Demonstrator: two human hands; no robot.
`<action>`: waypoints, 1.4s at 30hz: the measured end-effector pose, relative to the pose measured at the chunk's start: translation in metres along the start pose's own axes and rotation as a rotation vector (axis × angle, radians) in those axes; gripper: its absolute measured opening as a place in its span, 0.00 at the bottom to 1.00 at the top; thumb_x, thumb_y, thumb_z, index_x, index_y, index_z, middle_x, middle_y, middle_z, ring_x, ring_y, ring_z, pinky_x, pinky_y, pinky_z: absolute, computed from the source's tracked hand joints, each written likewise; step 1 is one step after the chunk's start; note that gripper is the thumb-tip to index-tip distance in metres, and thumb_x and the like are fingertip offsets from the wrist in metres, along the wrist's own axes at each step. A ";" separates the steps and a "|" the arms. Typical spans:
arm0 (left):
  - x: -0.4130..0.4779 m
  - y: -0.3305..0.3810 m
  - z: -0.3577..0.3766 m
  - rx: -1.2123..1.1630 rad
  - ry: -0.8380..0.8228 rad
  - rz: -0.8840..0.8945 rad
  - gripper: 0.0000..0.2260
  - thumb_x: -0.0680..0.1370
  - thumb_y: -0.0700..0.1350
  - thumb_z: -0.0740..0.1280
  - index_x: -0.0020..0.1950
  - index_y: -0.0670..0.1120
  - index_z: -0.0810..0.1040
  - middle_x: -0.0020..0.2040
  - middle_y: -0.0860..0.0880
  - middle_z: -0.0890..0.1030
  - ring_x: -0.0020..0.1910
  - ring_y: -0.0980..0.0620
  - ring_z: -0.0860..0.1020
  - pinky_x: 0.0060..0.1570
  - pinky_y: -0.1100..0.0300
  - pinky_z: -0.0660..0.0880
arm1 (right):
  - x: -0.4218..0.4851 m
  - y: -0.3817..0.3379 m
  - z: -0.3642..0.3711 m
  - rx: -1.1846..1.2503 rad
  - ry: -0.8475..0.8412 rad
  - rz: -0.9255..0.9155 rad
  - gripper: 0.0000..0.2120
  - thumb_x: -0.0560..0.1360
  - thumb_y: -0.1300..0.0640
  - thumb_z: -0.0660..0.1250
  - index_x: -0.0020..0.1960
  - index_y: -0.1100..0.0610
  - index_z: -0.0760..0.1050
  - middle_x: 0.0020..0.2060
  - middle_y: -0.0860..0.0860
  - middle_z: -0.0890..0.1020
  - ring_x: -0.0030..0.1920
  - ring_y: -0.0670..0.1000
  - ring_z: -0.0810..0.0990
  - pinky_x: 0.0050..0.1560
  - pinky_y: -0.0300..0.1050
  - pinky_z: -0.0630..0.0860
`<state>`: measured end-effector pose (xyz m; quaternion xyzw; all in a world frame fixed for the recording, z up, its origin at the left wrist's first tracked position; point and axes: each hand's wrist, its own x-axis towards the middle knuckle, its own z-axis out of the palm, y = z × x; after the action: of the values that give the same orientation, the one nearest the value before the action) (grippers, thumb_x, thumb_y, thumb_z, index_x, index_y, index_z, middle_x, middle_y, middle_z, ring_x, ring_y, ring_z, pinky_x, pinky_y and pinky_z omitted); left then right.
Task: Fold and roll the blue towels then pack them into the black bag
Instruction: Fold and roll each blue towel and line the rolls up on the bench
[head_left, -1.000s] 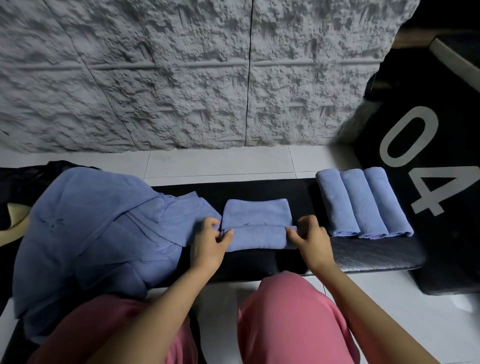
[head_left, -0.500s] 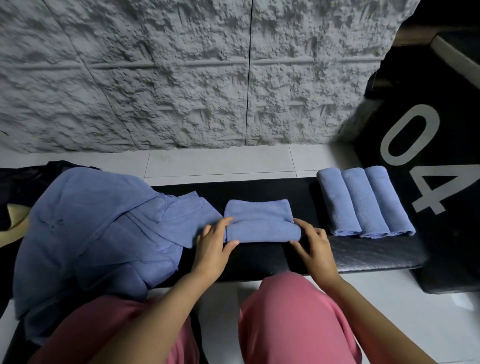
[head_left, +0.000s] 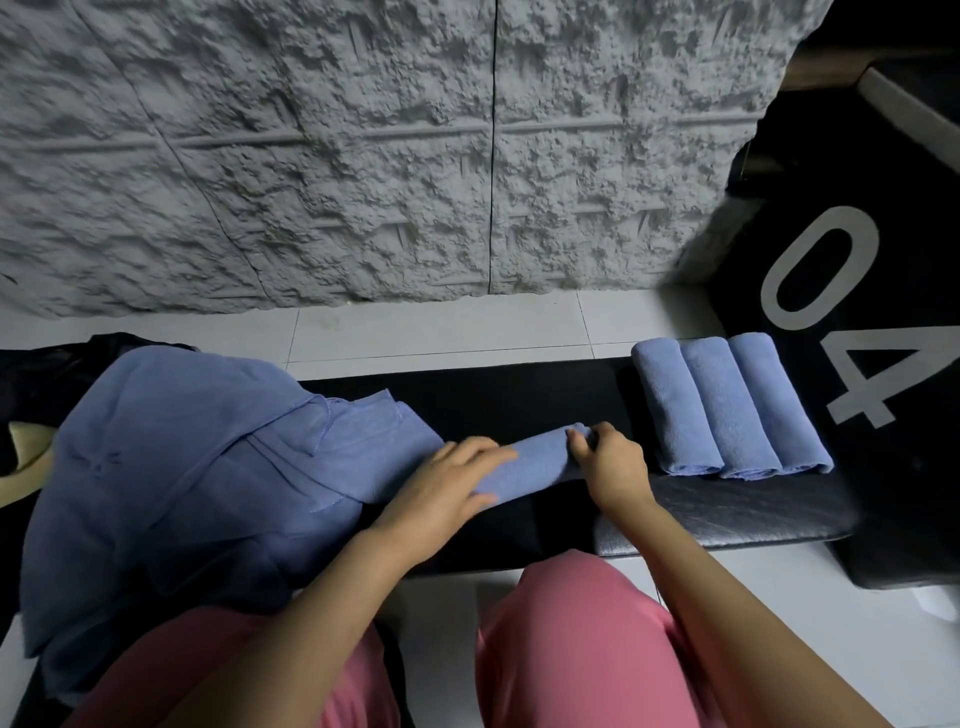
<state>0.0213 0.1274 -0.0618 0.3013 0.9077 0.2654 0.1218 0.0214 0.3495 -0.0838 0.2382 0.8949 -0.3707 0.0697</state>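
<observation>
A rolled blue towel (head_left: 540, 460) lies slanted on the black padded bench (head_left: 727, 514), its right end raised. My left hand (head_left: 452, 486) lies over its left end with fingers fairly straight. My right hand (head_left: 605, 457) pinches its right end. Three rolled blue towels (head_left: 727, 410) lie side by side on the bench's right part. A heap of loose blue towels (head_left: 171, 467) covers the bench's left part. A dark fabric thing (head_left: 47, 374), maybe the black bag, shows at the far left behind the heap.
A big black box with a white "04" (head_left: 852, 322) stands right of the bench. A rough grey wall (head_left: 363, 156) rises behind white floor tiles (head_left: 441, 327). My knees in pink trousers (head_left: 571, 649) are just in front of the bench.
The towel is rolled up fully now and has turned slantwise, its right end lifted. My left hand moved on top of it; my right hand took hold of its right end.
</observation>
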 end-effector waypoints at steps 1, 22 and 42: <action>-0.001 0.003 -0.001 0.098 -0.061 0.052 0.24 0.78 0.44 0.65 0.72 0.57 0.64 0.72 0.57 0.63 0.64 0.55 0.67 0.65 0.58 0.67 | 0.001 -0.002 -0.001 -0.011 0.003 0.003 0.17 0.79 0.47 0.60 0.48 0.62 0.73 0.44 0.61 0.80 0.44 0.60 0.77 0.41 0.46 0.68; 0.145 0.135 0.063 -0.342 0.068 -0.567 0.31 0.70 0.46 0.72 0.68 0.51 0.60 0.62 0.44 0.66 0.57 0.39 0.75 0.52 0.52 0.72 | 0.000 0.069 -0.082 -0.220 0.326 -0.144 0.15 0.72 0.58 0.68 0.59 0.57 0.73 0.52 0.55 0.77 0.51 0.59 0.73 0.43 0.50 0.69; 0.034 0.016 -0.048 -0.121 0.147 -0.497 0.12 0.78 0.46 0.65 0.61 0.50 0.74 0.60 0.51 0.75 0.56 0.52 0.75 0.53 0.59 0.74 | -0.008 0.019 -0.074 -0.732 0.168 -0.441 0.22 0.59 0.58 0.77 0.53 0.54 0.81 0.53 0.53 0.82 0.53 0.62 0.77 0.50 0.54 0.74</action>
<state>-0.0164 0.1397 -0.0152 0.0414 0.9427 0.3024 0.1347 0.0418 0.4094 -0.0406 0.0302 0.9994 -0.0142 -0.0044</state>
